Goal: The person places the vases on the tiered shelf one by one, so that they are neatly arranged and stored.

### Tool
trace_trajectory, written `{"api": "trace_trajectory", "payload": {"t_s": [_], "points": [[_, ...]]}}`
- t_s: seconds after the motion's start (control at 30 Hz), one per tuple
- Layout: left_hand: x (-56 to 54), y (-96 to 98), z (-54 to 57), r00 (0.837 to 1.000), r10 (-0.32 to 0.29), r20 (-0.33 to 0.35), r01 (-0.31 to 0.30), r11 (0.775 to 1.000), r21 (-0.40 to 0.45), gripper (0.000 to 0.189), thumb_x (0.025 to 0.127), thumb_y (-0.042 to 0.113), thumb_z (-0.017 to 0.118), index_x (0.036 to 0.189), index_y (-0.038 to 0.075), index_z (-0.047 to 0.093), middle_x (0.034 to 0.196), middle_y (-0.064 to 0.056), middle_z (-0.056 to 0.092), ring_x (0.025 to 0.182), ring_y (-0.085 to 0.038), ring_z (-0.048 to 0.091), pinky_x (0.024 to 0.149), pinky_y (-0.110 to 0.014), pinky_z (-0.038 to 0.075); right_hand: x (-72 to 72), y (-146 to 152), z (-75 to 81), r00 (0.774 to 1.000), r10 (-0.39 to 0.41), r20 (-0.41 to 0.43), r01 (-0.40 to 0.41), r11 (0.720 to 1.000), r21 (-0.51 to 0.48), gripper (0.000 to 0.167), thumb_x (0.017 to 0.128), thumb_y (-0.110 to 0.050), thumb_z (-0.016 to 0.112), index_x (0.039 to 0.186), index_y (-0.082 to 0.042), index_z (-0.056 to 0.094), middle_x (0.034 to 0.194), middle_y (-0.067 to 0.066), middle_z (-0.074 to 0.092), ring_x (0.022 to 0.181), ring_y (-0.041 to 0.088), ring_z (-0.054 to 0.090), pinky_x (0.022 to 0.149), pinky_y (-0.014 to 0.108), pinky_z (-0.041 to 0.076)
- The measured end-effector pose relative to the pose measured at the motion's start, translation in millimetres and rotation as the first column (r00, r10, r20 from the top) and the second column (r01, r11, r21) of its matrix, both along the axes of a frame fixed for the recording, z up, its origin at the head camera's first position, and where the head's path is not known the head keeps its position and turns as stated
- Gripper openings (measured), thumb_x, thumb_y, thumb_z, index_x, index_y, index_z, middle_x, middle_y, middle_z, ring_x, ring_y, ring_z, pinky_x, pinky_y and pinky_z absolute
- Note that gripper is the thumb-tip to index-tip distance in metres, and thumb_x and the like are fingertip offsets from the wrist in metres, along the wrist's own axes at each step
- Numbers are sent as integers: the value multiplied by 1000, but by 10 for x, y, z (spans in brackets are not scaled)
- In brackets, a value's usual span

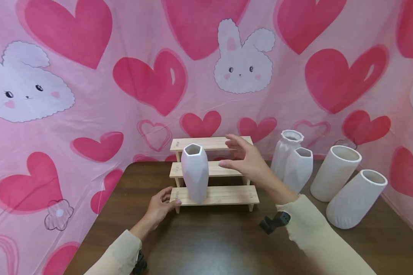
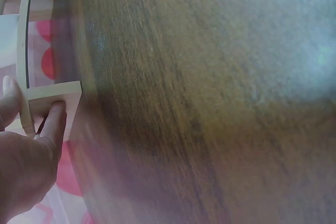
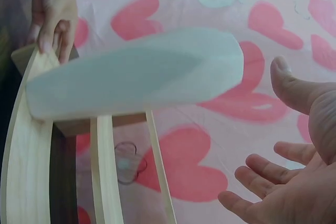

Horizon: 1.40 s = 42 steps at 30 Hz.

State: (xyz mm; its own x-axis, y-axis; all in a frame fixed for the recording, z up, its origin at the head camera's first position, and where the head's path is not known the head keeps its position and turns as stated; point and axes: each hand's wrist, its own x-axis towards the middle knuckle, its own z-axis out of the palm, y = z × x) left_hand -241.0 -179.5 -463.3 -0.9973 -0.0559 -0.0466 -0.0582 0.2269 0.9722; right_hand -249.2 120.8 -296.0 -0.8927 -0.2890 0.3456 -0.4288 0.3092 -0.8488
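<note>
A white faceted vase [image 1: 195, 173] stands upright near the left end of the lowest step of a three-tier wooden stand [image 1: 230, 195]. My left hand [image 1: 159, 208] grips the left end of that step, thumb on top and fingers below the board; the left wrist view shows those fingers [image 2: 55, 121] against the stand's leg. My right hand [image 1: 249, 160] hovers right of the vase with thumb and fingers spread. In the right wrist view a gap separates the vase [image 3: 142, 74] from the right hand [image 3: 299, 171], which holds nothing.
To the right on the dark wooden table [image 1: 206, 240] are a fluted-neck vase [image 1: 278, 154], another faceted vase [image 1: 297, 172], a smooth cylindrical vase [image 1: 334, 175] and a textured one [image 1: 352, 202]. Behind hangs a pink cloth [image 1: 199, 91] with hearts and rabbits.
</note>
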Motion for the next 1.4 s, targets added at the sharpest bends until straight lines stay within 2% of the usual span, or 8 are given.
{"api": "trace_trajectory", "payload": {"t_s": [0.37,0.53,0.63,0.77,0.83,1.03,1.2,1.4], "points": [[28,-4,9,1000,-1,10,1,1000,-28,66,84,12,75,141,0,44,117,-21,63,103,-27,62,84,-33,55,55,370,-42,995,-64,-74,70,993,92,76,78,-24,82,143,-19,43,134,14,54,114,36,57,95,52,47],[27,-1,13,1000,2,9,-2,1000,-14,66,84,11,74,141,0,44,117,-21,63,102,-26,62,82,-32,55,121,611,-48,989,-112,-98,127,978,165,78,80,-30,80,145,-19,40,137,14,51,120,35,54,97,56,44],[24,1,24,1000,0,13,0,1000,-11,66,83,11,75,141,0,44,117,-21,63,102,-26,63,83,-31,55,159,767,-61,985,-128,-112,144,978,154,78,80,-25,80,146,-15,39,136,15,51,122,35,51,100,57,41],[23,-3,38,1000,-2,13,2,1000,-16,67,83,11,75,141,0,43,118,-22,62,103,-27,62,84,-33,55,199,979,-79,977,-159,-142,176,977,118,77,80,-18,80,146,-12,39,136,15,52,125,33,48,101,51,42],[24,-7,39,1000,-5,10,5,1000,-20,67,83,11,75,141,-1,43,119,-22,62,103,-28,62,84,-33,55,219,1092,-78,968,-193,-162,213,969,123,75,81,-18,79,146,-15,40,136,15,52,125,31,48,101,42,45],[26,-14,27,1000,-1,16,2,1000,-17,67,83,11,75,141,0,44,118,-22,62,103,-28,62,84,-34,55,326,1467,-39,942,-291,-167,317,935,158,70,87,-21,73,147,-18,38,135,19,51,117,37,52,81,8,46],[22,-12,22,1000,1,21,-1,1000,-17,67,84,12,75,142,1,43,119,-22,62,104,-28,62,85,-34,55,434,1844,-11,906,-394,-154,420,884,207,73,87,-26,72,149,-27,34,137,17,47,114,21,51,74,1,42],[14,-1,14,1000,-7,17,7,1000,-8,66,84,11,74,141,1,43,119,-21,62,104,-27,62,84,-34,55,523,2306,-53,832,-530,-163,555,800,229,77,87,-29,72,151,-34,29,146,20,39,126,39,42,68,-3,36]]}}
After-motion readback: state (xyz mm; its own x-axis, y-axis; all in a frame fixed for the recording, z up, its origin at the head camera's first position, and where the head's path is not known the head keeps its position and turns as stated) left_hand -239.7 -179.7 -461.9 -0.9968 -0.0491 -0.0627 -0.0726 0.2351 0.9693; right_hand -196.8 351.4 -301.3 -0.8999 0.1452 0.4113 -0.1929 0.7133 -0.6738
